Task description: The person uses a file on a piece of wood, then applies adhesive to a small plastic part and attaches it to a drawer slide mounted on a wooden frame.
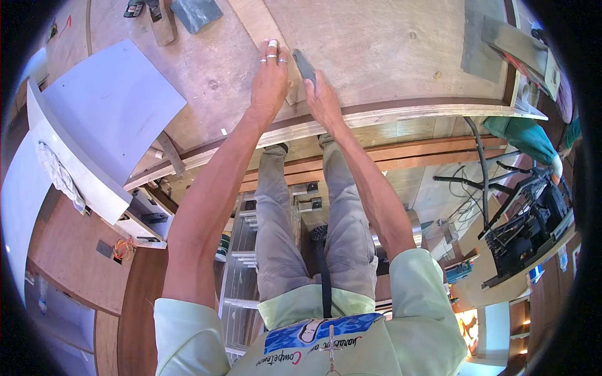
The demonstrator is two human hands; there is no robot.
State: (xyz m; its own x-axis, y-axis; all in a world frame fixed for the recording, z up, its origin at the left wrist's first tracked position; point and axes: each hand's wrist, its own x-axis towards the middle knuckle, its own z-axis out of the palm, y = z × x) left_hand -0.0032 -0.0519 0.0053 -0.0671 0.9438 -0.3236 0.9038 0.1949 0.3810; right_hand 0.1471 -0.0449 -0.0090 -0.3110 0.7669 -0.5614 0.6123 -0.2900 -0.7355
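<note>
My left hand [270,78] lies on a pale wooden strip [254,19], its fingers stretched forward and pressing on the wood. White wrapping covers one fingertip, and rings show on the fingers. Just to the right, my right hand [323,100] is closed round a flat grey blade-like tool [303,64], whose tapered end points away from me beside the strip. Its exact kind is not clear. Both hands are over a large plywood panel [370,50] with a raised wooden edge nearest me.
A bluish-white sheet [119,100] lies at left, near a hand plane [162,24] and a grey-blue flat piece [196,14]. A metal-coloured panel [511,41] leans at right. Below are an aluminium ladder [241,276], a black metal frame [527,219] and loose wires [461,194].
</note>
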